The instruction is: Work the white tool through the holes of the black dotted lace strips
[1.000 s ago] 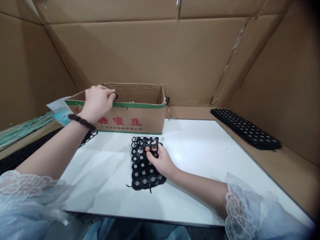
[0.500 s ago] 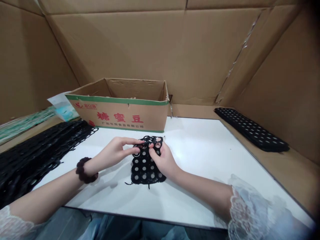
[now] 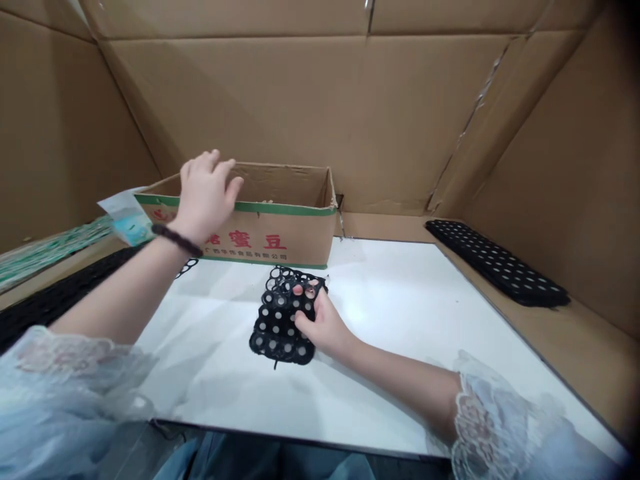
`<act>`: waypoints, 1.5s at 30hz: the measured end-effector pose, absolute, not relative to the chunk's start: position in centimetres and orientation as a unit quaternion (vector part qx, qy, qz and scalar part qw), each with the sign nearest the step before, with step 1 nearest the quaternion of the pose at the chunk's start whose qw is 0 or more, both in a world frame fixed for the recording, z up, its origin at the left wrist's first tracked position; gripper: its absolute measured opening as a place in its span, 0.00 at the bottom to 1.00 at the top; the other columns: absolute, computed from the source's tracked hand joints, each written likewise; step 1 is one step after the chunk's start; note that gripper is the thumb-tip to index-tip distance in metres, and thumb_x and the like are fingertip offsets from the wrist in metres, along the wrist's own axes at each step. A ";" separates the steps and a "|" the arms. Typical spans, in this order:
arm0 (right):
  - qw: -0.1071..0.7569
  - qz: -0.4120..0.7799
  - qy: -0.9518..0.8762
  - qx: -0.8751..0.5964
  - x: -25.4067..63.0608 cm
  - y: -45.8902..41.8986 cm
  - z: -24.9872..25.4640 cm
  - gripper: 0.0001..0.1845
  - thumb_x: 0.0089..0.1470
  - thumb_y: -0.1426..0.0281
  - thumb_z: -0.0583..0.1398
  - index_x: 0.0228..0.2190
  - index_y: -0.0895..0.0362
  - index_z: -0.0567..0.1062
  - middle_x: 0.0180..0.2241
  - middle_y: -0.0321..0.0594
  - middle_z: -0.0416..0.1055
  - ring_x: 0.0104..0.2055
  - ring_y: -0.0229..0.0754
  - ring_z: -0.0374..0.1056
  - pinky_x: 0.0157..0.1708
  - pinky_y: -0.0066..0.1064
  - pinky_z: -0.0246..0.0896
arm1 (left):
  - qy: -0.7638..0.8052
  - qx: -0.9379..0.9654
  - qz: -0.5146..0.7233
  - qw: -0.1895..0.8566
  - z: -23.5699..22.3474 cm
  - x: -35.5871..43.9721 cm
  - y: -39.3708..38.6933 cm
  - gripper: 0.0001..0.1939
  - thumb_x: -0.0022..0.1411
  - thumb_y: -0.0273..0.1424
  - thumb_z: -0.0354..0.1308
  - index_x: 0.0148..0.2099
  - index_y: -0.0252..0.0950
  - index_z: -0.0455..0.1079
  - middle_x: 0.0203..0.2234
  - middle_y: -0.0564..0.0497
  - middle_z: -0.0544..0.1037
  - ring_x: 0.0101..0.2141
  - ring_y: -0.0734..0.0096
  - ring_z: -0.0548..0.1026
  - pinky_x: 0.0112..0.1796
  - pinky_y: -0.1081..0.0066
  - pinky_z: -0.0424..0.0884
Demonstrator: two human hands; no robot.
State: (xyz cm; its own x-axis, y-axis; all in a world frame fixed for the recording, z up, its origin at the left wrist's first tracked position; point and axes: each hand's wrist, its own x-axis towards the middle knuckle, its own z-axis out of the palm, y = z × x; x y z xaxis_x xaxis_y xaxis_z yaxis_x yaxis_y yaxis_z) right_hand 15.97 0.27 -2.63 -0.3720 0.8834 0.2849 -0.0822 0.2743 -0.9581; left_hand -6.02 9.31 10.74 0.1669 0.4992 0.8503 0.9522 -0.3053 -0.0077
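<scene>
Over the near rim of the cardboard box (image 3: 300, 230) is my left hand (image 3: 209, 193). Its fingers are apart and point up and away from me; I see nothing in them. My right hand (image 3: 320, 327) pinches the right edge of a black openwork piece (image 3: 277, 327) with rows of round holes. The piece looks like stacked or folded mesh and rests on the white tabletop (image 3: 390, 387). Its far end is looser, with open rings, and a short black strand sticks out at its near edge.
Black mesh strips (image 3: 65, 287) lie at the left, partly behind my left arm. Beyond them are green and white strands (image 3: 55, 243) and a clear plastic packet (image 3: 130, 217). A black perforated stack (image 3: 495, 260) lies at the right edge. Cardboard walls (image 3: 310, 100) surround the table.
My left hand has let go of the black openwork piece and moved up and left over the box. My right hand keeps hold of the piece, which has turned slightly.
</scene>
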 end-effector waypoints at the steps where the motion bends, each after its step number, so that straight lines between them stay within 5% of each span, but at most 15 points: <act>1: 0.468 0.531 -0.645 -0.288 15.9 0.3 -2.7 0.18 0.43 0.77 0.54 0.39 0.55 0.58 0.42 0.41 0.64 0.48 0.39 0.61 0.53 0.36 0.52 | -0.472 -0.743 -0.378 0.286 9.6 -5.2 8.0 0.16 0.61 0.33 0.50 0.49 0.32 0.66 0.51 0.47 0.67 0.54 0.60 0.60 0.53 0.55 0.54; 4: 0.476 0.580 -0.619 -0.234 15.7 0.6 -2.8 0.18 0.47 0.75 0.55 0.40 0.53 0.56 0.39 0.40 0.67 0.44 0.38 0.65 0.50 0.35 0.57 | -0.343 -0.865 -0.283 0.231 5.6 -2.5 3.2 0.11 0.62 0.32 0.50 0.45 0.42 0.69 0.43 0.56 0.75 0.46 0.74 0.69 0.49 0.70 0.63; 9: 0.483 0.594 -0.587 -0.263 15.7 0.6 -2.2 0.11 0.48 0.68 0.57 0.34 0.54 0.60 0.30 0.36 0.68 0.35 0.39 0.67 0.39 0.32 0.62 | -0.265 -0.937 -0.186 0.131 2.0 -1.1 0.2 0.22 0.60 0.37 0.53 0.55 0.35 0.60 0.49 0.46 0.71 0.49 0.66 0.67 0.50 0.64 0.61; 16: 0.410 0.607 -0.626 -0.269 16.0 0.4 -2.5 0.06 0.51 0.66 0.53 0.31 0.55 0.61 0.25 0.32 0.60 0.27 0.35 0.59 0.31 0.28 0.57 | -0.325 -0.912 -0.220 0.118 1.0 -1.9 1.7 0.13 0.60 0.36 0.53 0.47 0.39 0.68 0.41 0.51 0.77 0.46 0.66 0.70 0.50 0.60 0.55; 22: 0.385 0.522 -0.688 -0.325 16.4 0.4 -3.0 0.19 0.54 0.61 0.51 0.18 0.57 0.55 0.18 0.29 0.47 0.21 0.31 0.45 0.21 0.26 0.43 | -0.350 -0.908 -0.227 0.049 1.5 -1.4 0.8 0.10 0.63 0.31 0.49 0.42 0.38 0.70 0.37 0.51 0.77 0.44 0.68 0.71 0.50 0.62 0.55; 29: 0.380 0.523 -0.702 -0.300 16.3 -0.4 -2.1 0.16 0.52 0.62 0.52 0.20 0.57 0.56 0.21 0.31 0.50 0.24 0.31 0.47 0.23 0.25 0.44 | -0.335 -0.915 -0.199 -0.101 2.6 -1.7 0.9 0.13 0.62 0.33 0.49 0.47 0.37 0.68 0.40 0.48 0.76 0.41 0.68 0.70 0.48 0.65 0.59; 37: 0.378 0.534 -0.697 -0.293 16.2 -0.1 -2.5 0.14 0.51 0.66 0.52 0.20 0.57 0.55 0.20 0.29 0.46 0.22 0.30 0.44 0.21 0.25 0.40 | -0.462 -0.756 -0.265 -0.381 2.2 -0.3 0.2 0.15 0.59 0.39 0.50 0.32 0.35 0.73 0.28 0.52 0.77 0.32 0.66 0.73 0.33 0.71 0.67; 40: 0.377 0.534 -0.696 -0.299 16.2 -0.2 -2.6 0.16 0.51 0.67 0.53 0.18 0.56 0.52 0.19 0.29 0.44 0.21 0.30 0.44 0.20 0.25 0.39 | -0.512 -0.715 -0.373 -0.295 3.4 -0.9 1.1 0.15 0.60 0.38 0.49 0.30 0.34 0.71 0.26 0.52 0.77 0.30 0.69 0.73 0.32 0.72 0.67; 43: 0.368 0.524 -0.707 -0.301 16.3 -0.3 -2.7 0.16 0.50 0.68 0.53 0.17 0.56 0.52 0.19 0.30 0.47 0.22 0.30 0.45 0.21 0.25 0.42 | -0.548 -0.652 -0.523 0.013 6.2 -3.4 4.5 0.15 0.62 0.36 0.47 0.34 0.33 0.71 0.32 0.52 0.76 0.35 0.71 0.72 0.40 0.70 0.66; 45: 0.368 0.530 -0.703 -0.299 16.3 -0.3 -2.8 0.13 0.50 0.68 0.52 0.18 0.57 0.56 0.20 0.31 0.50 0.23 0.31 0.49 0.22 0.25 0.44 | -0.562 -0.628 -0.518 0.146 8.4 -5.6 7.5 0.17 0.62 0.36 0.46 0.41 0.31 0.70 0.33 0.54 0.76 0.37 0.72 0.72 0.45 0.68 0.62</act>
State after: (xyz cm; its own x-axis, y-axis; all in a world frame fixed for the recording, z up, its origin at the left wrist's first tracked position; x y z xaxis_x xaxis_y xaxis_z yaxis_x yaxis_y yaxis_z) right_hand 16.30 -0.27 -2.76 -0.5498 0.8109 0.2005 0.0310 0.2597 -0.9652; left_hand -5.59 7.48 8.39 -0.1682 0.5546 0.8149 0.8572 -0.3259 0.3987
